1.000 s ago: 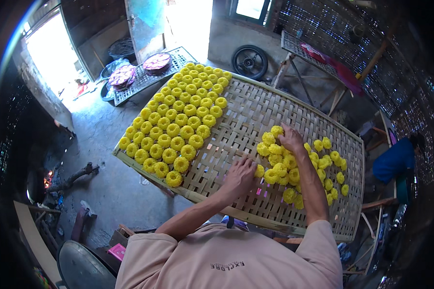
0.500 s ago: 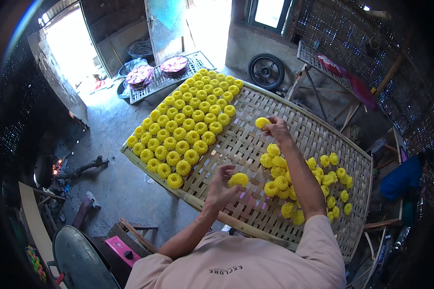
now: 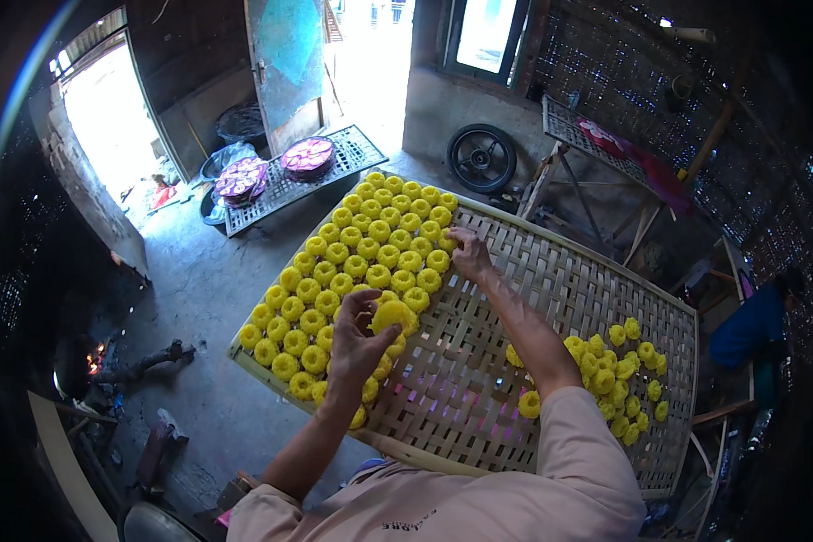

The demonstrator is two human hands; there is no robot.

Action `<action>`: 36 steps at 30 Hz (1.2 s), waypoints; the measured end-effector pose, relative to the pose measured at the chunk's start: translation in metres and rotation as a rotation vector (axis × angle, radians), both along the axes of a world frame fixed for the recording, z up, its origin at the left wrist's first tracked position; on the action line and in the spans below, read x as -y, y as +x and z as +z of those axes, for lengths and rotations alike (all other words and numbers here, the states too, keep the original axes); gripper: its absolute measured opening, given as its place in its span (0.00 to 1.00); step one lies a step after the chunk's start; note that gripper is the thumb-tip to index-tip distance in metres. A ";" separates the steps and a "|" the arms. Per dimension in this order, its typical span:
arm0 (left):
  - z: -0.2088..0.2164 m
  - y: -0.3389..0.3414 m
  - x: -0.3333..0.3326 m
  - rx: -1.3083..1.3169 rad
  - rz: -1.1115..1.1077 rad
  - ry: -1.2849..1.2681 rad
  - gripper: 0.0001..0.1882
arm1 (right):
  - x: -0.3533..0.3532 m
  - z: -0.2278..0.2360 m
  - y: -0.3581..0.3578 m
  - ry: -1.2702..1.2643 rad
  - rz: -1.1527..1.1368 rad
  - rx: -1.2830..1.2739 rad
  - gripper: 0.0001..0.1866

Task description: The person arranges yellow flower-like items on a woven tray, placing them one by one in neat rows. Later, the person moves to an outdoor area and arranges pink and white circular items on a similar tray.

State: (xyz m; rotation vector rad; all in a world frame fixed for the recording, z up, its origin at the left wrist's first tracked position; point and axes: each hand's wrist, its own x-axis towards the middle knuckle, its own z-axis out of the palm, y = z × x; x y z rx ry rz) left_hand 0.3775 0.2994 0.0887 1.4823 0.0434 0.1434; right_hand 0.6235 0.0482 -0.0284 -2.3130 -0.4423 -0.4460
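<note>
Rows of yellow ring-shaped cakes [image 3: 333,252] with a crinkled surface cover the left part of a woven bamboo tray [image 3: 560,271]. Over the near rows, my left hand [image 3: 356,336] is closed around one yellow ring-shaped cake [image 3: 394,316], which it holds between thumb and fingers. My right hand [image 3: 469,254] reaches to the right edge of the far rows. Its bent fingers are closed at a cake [image 3: 447,240] there, partly hidden by the fingertips. A loose heap of yellow cakes [image 3: 605,372] lies on the tray's right side, and a single cake [image 3: 528,404] sits near my right forearm.
Beyond the tray, a low slatted rack [image 3: 346,149] carries pink round stacks [image 3: 308,157]. A black wheel [image 3: 481,158] leans against the wall. On the far right stands a wooden-legged rack [image 3: 596,135]. A small fire [image 3: 95,359] burns at the left.
My right hand has moved left to the edge of the rows. My left hand has moved left and away from me with a cake. The heap beside my right forearm looks smaller.
</note>
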 end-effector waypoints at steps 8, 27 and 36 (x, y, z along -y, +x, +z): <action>-0.004 0.110 0.004 -0.029 -0.051 0.189 0.28 | -0.006 0.021 -0.018 0.105 -0.115 -0.249 0.21; -0.075 0.243 0.052 0.565 -0.118 0.734 0.37 | 0.017 0.029 0.054 0.656 -0.144 -0.555 0.15; -0.054 0.200 0.092 0.654 -0.219 0.744 0.19 | 0.020 0.028 0.051 -0.134 -0.408 -0.308 0.34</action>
